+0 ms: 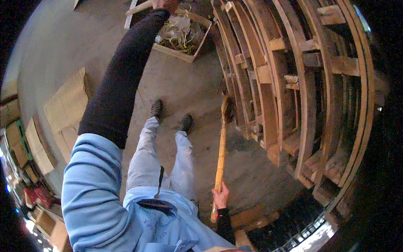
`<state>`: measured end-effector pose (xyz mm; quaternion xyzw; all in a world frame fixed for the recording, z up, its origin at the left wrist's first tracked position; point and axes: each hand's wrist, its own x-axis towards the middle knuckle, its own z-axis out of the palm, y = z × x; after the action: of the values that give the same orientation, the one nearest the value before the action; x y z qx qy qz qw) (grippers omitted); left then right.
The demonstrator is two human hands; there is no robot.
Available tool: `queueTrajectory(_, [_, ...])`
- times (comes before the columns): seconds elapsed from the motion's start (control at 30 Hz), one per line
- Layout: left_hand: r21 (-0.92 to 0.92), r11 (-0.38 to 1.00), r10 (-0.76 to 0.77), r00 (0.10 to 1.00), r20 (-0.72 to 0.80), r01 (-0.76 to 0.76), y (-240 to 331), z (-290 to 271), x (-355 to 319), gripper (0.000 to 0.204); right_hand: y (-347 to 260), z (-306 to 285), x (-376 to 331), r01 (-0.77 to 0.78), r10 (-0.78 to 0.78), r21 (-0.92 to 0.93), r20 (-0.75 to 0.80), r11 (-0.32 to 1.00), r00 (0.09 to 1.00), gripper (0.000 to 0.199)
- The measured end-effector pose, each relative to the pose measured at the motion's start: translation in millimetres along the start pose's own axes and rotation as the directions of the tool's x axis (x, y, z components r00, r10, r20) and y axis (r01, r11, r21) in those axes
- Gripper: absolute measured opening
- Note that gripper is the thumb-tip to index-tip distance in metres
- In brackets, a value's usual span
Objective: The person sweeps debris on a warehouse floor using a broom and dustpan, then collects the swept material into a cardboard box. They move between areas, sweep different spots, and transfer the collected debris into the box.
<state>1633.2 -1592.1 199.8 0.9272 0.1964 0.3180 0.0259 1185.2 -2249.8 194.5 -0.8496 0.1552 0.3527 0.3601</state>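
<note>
Taking the pallet stack (pixel 289 75) as landmark, one long yellow pole (pixel 221 151) slants along its left side, far end close to the stack's base, and the right hand (pixel 221 195), with fingers wrapped around it, is clamped near the pole's near end, presumably because that leaves most of the length free to reach down beside the pallets (what the dark brown patch at the far end is, I cannot tell). The left hand (pixel 166 3) lies left of the stack's far end, at the arm's full stretch and cut by the upper edge; one pale stick (pixel 140 7) meets it, yet whether the fingers are closed on it I cannot tell. Just beyond that wrist, near the stack, sits one shallow wooden crate (pixel 174 54), whose low walls probably serve to contain the single heap of tangled strips (pixel 184 35). Two dark shoes (pixel 156 108) stand left of the stack, apart, likely for balance. Farther left lie at least two flat cardboard sheets (pixel 67 98); the pallets themselves number several, overlapping too much for a sure count.
</note>
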Motion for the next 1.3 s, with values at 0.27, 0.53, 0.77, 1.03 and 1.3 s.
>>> queueTrajectory(0.27, [-0.102,0.98,0.174,0.985,-0.005,-0.173,-47,-11,10,0.02,-63,82,-19,0.019,-0.016,0.025,-0.122,1.0,0.992,0.05])
queueTrajectory(0.53, [-0.219,0.911,0.361,0.932,0.022,-0.348,-89,-13,22,0.022,-117,123,-35,-0.05,0.042,-0.062,-0.124,0.997,0.991,0.061])
queueTrajectory(0.77, [-0.356,0.821,0.493,0.868,0.05,-0.446,-116,-53,18,0.032,-123,133,-27,-0.162,0.131,-0.17,-0.178,0.972,0.975,0.065])
queueTrajectory(1.03, [-0.184,0.709,0.705,0.693,0.149,-0.681,-170,-43,2,0.039,-119,124,1,0.003,-0.068,-0.322,-0.19,0.947,0.979,0.063])
queueTrajectory(1.3, [-0.145,0.697,0.715,0.697,0.054,-0.702,-223,-60,-13,0.041,-125,138,60,-0.08,0.046,-0.283,-0.127,0.956,0.991,0.056])
